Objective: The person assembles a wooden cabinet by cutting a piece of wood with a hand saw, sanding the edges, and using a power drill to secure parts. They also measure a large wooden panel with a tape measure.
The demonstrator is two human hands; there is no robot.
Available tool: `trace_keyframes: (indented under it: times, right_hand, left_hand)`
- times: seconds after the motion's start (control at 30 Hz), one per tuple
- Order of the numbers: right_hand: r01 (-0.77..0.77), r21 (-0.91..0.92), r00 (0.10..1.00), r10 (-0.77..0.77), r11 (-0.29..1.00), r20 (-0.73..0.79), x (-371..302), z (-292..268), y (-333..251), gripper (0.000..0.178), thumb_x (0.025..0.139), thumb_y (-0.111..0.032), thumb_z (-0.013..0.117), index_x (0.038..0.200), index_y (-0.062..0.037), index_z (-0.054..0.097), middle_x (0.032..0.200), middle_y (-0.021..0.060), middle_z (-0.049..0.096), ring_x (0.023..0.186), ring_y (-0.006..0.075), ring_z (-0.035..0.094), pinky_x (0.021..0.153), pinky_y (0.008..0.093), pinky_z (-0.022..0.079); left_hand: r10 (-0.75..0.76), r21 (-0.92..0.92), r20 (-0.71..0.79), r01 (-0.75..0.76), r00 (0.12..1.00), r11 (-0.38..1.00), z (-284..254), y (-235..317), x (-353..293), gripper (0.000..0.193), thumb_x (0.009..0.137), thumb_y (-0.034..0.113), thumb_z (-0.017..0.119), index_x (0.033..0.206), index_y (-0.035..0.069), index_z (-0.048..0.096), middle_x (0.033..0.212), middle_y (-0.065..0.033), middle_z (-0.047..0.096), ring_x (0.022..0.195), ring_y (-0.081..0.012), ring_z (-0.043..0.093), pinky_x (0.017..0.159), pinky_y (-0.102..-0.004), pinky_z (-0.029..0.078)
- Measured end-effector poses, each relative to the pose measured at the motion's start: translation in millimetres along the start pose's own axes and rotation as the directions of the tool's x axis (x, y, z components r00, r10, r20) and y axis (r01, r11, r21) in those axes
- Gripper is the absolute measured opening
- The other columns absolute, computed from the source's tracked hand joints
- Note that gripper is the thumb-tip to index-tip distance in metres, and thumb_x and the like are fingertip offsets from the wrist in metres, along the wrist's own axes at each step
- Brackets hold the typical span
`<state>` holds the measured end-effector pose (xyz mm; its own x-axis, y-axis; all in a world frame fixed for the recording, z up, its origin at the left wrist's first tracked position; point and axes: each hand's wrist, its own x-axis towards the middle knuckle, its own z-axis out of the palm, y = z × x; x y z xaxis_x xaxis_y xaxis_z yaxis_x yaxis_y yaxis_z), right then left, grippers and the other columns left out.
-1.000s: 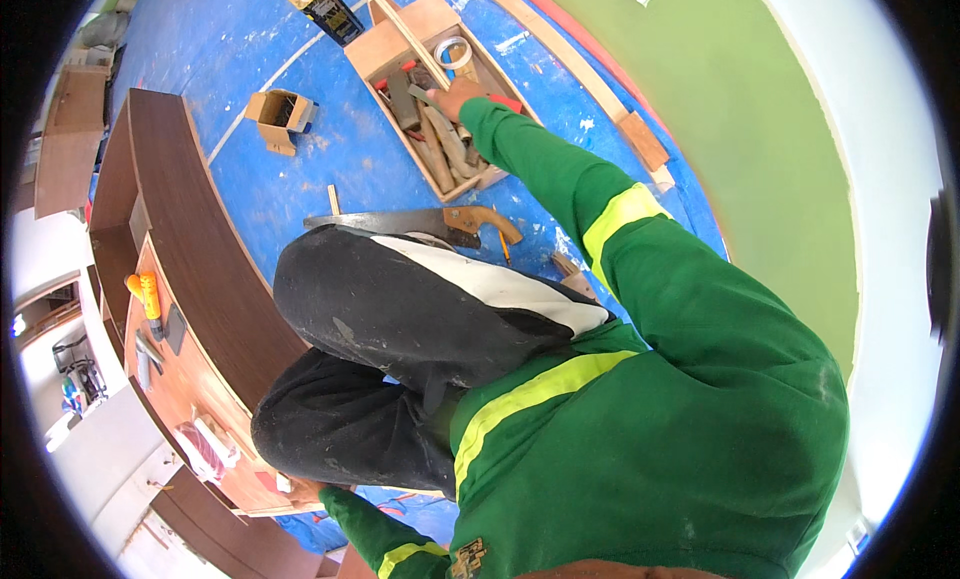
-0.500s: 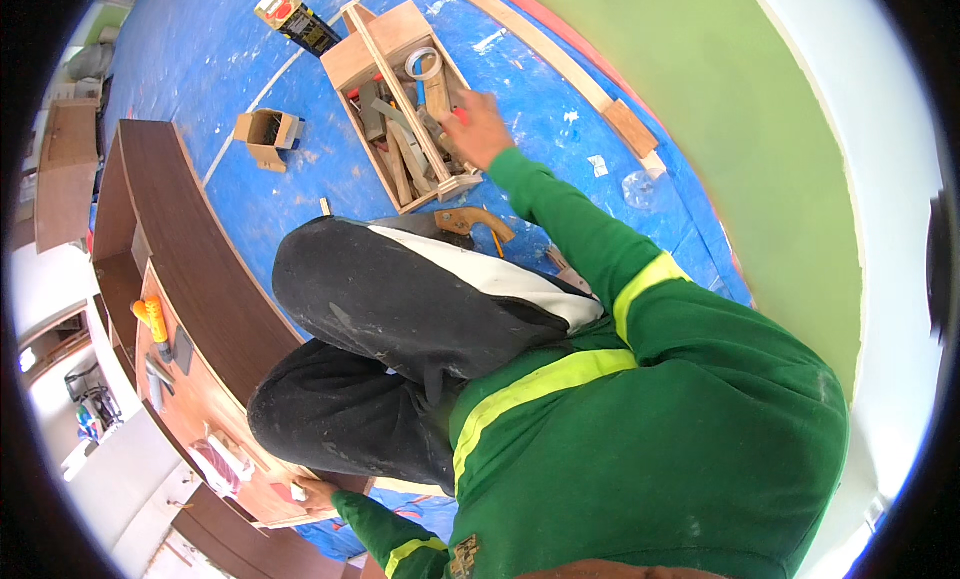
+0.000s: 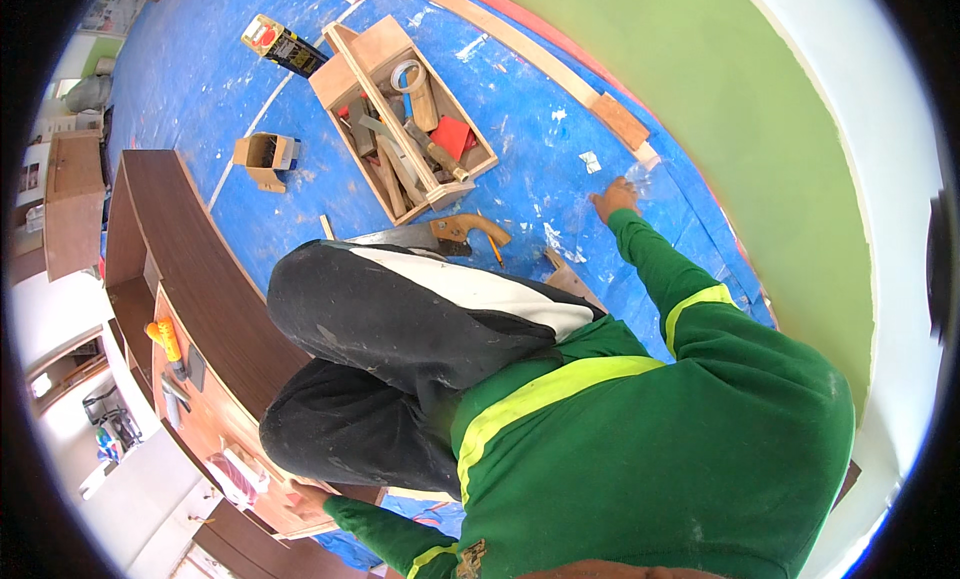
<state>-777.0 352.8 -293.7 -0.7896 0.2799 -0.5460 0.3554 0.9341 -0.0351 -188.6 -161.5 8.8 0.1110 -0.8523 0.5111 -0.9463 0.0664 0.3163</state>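
My right hand (image 3: 614, 198) reaches out over the blue floor sheet, its fingers apart and slightly bent. Beside its fingertips lies a crumpled clear plastic piece (image 3: 656, 184); I cannot make out whether they touch. In the wooden toolbox (image 3: 478, 172), a red sheet (image 3: 453, 137) lies next to a wooden-handled tool (image 3: 437, 151). My left hand (image 3: 309, 500) rests at the edge of a reddish-brown wooden panel (image 3: 215, 419), its fingers partly hidden. A handsaw (image 3: 470, 229) with a wooden handle lies between my knee and the toolbox, with a pencil (image 3: 495, 249) beside its handle.
A yellow drill (image 3: 165, 337) lies on the panel, inside a dark brown cabinet frame (image 3: 200, 249). An opened cardboard box (image 3: 266, 161) and a black-and-yellow can (image 3: 285, 47) stand on the sheet. Wooden strips (image 3: 540, 54) run along the green wall (image 3: 720, 99).
My right hand has left the toolbox and moved right, toward the clear plastic. The red sheet now lies in the box. My left hand stays at the panel's edge.
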Motion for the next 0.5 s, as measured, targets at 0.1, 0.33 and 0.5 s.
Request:
trace_keyframes:
  times: [0.1,0.33,0.5]
  right_hand:
    - [-0.006,-0.072,1.000,0.006,0.997,-0.005,-3,-1,20,0.103,0.086,-0.057,0.084,0.149,0.0113,0.041,0.153,0.0349,0.051,0.143,0.0511,0.051,0.114,0.0545,0.049]
    - [-0.053,-0.132,0.968,0.083,0.990,0.236,7,48,39,0.136,0.076,-0.065,0.089,0.166,0.0063,0.017,0.162,0.0400,0.031,0.150,0.0545,0.039,0.114,0.0676,0.044]
    - [-0.208,-0.026,0.967,0.210,0.978,0.143,-11,52,22,0.147,0.072,-0.062,0.093,0.168,0.0079,0.006,0.164,0.0484,0.018,0.148,0.0674,0.031,0.120,0.0666,0.037]
  left_hand:
    - [0.152,-0.177,0.033,-0.143,0.988,0.974,8,59,39,0.068,0.107,0.037,0.064,0.164,0.006,0.043,0.160,-0.0268,0.049,0.141,-0.0382,0.054,0.115,-0.0484,0.046]
    - [0.561,-0.527,0.638,-0.231,0.528,0.818,-13,257,99,0.062,0.108,0.038,0.066,0.159,0.007,0.050,0.148,-0.0175,0.058,0.139,-0.0285,0.055,0.119,-0.0408,0.041]
    - [0.574,-0.534,0.802,-0.232,0.166,0.813,29,349,45,0.059,0.107,0.036,0.068,0.157,0.009,0.053,0.146,-0.0164,0.060,0.134,-0.0273,0.056,0.114,-0.0396,0.044]
